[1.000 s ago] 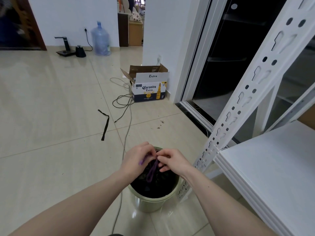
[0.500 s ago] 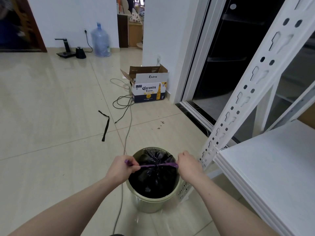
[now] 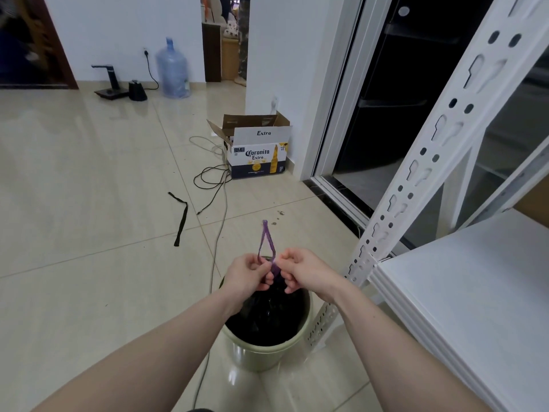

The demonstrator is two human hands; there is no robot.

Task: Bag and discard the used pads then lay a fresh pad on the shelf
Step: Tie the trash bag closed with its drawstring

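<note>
The left hand (image 3: pixel 248 273) and the right hand (image 3: pixel 300 270) meet close together over the mouth of a bin, each with fingers curled in, pinching the purple drawstring (image 3: pixel 266 243) of a black rubbish bag (image 3: pixel 267 316). The drawstring is a thin, flat plastic ribbon; above the fingers it rises as a narrow teardrop loop, and below them it runs down into the gathered neck of the bag. The bag is glossy, crumpled film, bunched at the top and filling the inside of a round, pale green plastic bin (image 3: pixel 267 356) with smooth, slightly shiny walls. What lies inside the bag cannot be seen.

Just right of the bin stands a white metal shelving unit: a perforated upright (image 3: pixel 427 162) with keyhole slots, and a flat, smooth white shelf (image 3: pixel 475 292) whose layered edge faces the bin. The floor (image 3: pixel 74 203) is glossy cream tile. On it, well beyond the bin, lie a black strap (image 3: pixel 181 220), a grey cable (image 3: pixel 218 233) and a coil of black cable (image 3: pixel 209 179). Farther off an open cardboard Coronita Extra box (image 3: pixel 257 157) sits by the wall, and a blue translucent water jug (image 3: pixel 172 71) stands against the far wall.
</note>
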